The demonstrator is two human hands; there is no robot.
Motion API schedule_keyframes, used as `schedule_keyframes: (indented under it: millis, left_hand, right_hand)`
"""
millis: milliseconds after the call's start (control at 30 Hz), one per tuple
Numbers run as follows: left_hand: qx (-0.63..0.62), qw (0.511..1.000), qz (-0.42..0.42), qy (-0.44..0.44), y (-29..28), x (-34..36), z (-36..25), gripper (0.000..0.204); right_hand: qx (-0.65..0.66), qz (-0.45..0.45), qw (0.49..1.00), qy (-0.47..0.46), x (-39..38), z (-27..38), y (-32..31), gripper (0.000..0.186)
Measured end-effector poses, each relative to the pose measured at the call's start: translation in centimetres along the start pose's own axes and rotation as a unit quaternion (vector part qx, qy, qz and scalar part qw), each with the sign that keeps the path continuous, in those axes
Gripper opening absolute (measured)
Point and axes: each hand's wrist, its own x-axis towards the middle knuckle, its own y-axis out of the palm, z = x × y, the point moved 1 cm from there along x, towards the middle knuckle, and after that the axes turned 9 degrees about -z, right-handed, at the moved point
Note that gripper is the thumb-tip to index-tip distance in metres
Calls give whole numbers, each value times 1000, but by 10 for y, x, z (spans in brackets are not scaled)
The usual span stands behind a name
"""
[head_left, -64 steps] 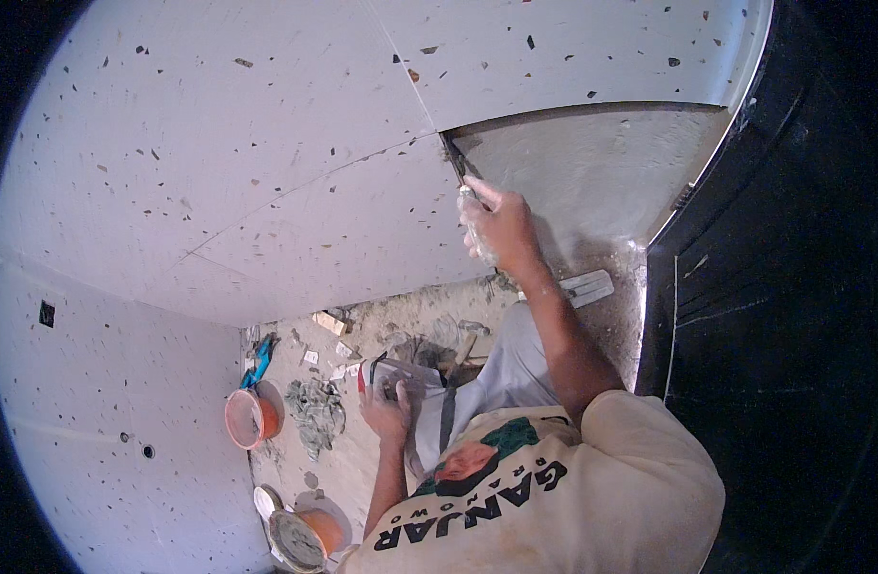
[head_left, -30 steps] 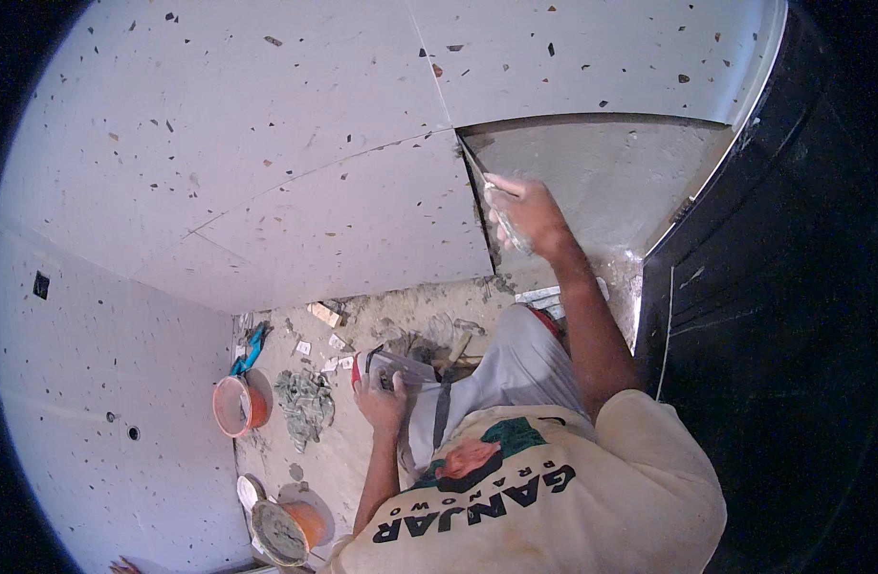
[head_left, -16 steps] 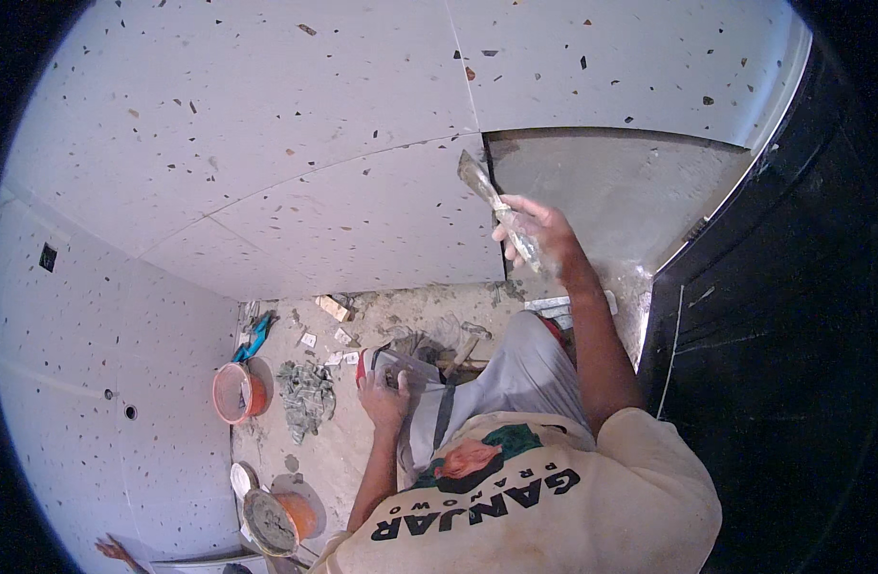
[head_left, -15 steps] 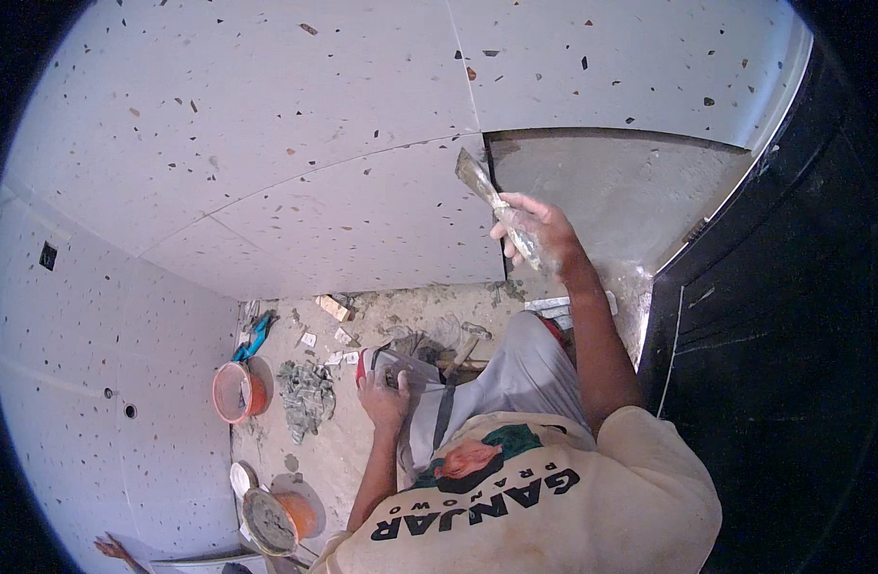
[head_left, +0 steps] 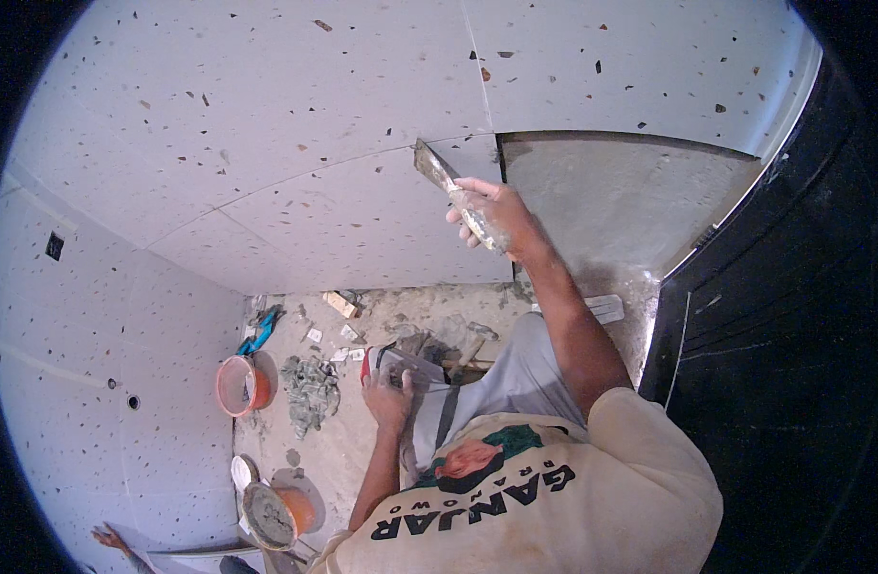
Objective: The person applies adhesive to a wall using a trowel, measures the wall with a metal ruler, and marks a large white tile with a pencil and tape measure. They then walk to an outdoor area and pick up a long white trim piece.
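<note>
My right hand (head_left: 496, 218) is closed around the handle of a putty knife (head_left: 437, 167) smeared with grey. Its blade points up and left, over the joint between speckled white wall tiles (head_left: 362, 206); whether it touches them I cannot tell. To the right of that hand, a patch of bare grey mortar (head_left: 621, 201) shows in the wall where the tile ends. My left hand (head_left: 389, 402) holds nothing and rests on my bent left knee, fingers apart.
A crumpled grey rag (head_left: 310, 394), an orange bucket (head_left: 259, 387) and another bucket (head_left: 303, 510) holding grey mortar are on the floor at left. A hammer (head_left: 472, 349) lies beyond my legs. A black door (head_left: 774, 383) stands at right. Another person's hand (head_left: 109, 538) shows at lower left.
My right hand has moved left with the putty knife, so its blade has shifted from beside the bare patch's edge to farther left along the tile joint. My left hand stays on the knee.
</note>
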Motion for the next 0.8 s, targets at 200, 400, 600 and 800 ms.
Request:
schedule_keyframes:
  millis: [200,400,600,800]
  left_hand:
    - [-30,999,36,-27,-5,-2,3,35]
    - [-12,1000,21,-6,-7,4,-2,35]
    - [-9,999,21,-23,0,3,4,36]
    - [-10,1000,21,-18,-2,-1,5,37]
  right_hand:
    - [29,-45,999,1,-16,-9,-11,44]
    - [25,-3,1000,8,9,-10,16,43]
    - [-15,5,1000,15,-5,-12,38,42]
    - [54,-98,993,-21,-52,-27,-33,42]
